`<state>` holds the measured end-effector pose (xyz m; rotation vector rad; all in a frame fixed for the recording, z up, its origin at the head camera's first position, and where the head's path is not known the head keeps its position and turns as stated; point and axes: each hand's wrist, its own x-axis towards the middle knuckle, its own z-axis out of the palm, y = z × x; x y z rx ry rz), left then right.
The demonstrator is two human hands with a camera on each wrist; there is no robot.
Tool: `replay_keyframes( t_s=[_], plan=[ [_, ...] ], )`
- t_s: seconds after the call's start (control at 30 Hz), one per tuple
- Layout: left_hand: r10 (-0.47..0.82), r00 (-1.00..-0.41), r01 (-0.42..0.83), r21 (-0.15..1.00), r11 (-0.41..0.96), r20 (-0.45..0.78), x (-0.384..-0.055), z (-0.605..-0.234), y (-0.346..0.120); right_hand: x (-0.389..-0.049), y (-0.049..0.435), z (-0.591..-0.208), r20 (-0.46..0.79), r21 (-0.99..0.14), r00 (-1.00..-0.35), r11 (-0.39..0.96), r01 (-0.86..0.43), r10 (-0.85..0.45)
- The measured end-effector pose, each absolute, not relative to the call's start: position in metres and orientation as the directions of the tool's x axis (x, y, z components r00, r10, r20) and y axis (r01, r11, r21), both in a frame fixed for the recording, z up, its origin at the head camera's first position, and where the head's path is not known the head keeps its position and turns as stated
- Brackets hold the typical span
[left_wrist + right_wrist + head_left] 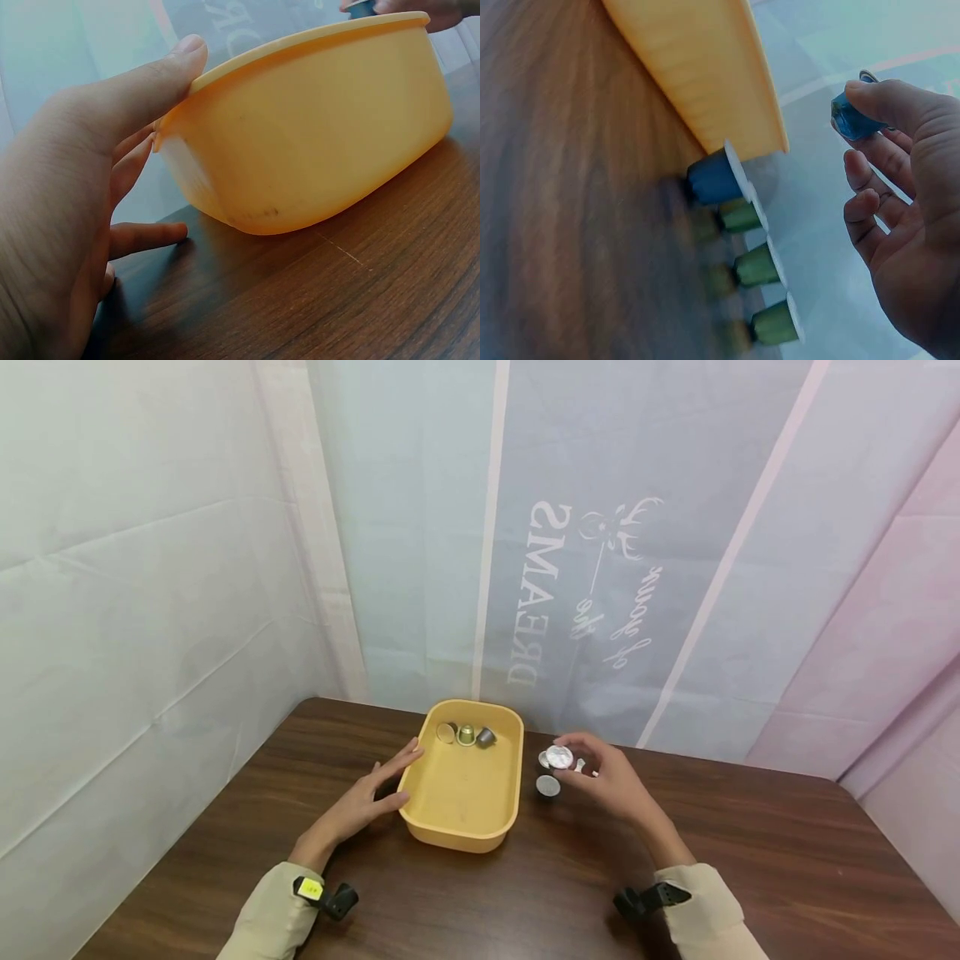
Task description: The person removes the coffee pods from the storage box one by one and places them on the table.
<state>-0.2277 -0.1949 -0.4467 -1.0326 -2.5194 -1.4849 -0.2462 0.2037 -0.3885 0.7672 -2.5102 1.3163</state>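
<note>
My right hand [611, 781] pinches a blue coffee capsule [859, 120] between thumb and fingertips, above the table. Its silver lid faces up in the head view. Below that hand, a blue capsule [716, 178] and several green capsules [757, 266] stand lid up in a row on the table. My left hand [360, 806] rests at the left rim of a yellow tray [461, 839], thumb against the rim and fingers spread. Inside the tray's far end lie a green-gold capsule [467, 734], a dark grey capsule [486, 737] and another capsule [446, 733] tipped with its lid showing.
The dark wooden table [750, 852] runs under everything. A printed cloth [420, 527] hangs along its back edge, with another pale cloth at the left. The tray's right wall stands close beside the row of capsules.
</note>
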Motion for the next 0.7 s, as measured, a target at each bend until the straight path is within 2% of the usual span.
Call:
replay_keyframes(
  t_s=[0.23,0.4,0.7],
  plan=[
    [0.517,-0.779,0.561,0.762,0.323,0.355,-0.229,-0.448,-0.195,-0.24,0.218,-0.401,0.396,-0.769,-0.871,0.413,-0.488,-0.291],
    [0.517,-0.78,0.559,0.764,0.322,0.353,-0.23,-0.449,-0.196,-0.229,0.219,-0.396,0.384,-0.804,-0.886,0.377,-0.46,-0.262],
    [0.521,-0.774,0.566,0.762,0.314,0.36,-0.228,-0.447,-0.194,-0.234,0.231,-0.424,0.353,-0.813,-0.903,0.396,-0.426,-0.247]
  ],
)
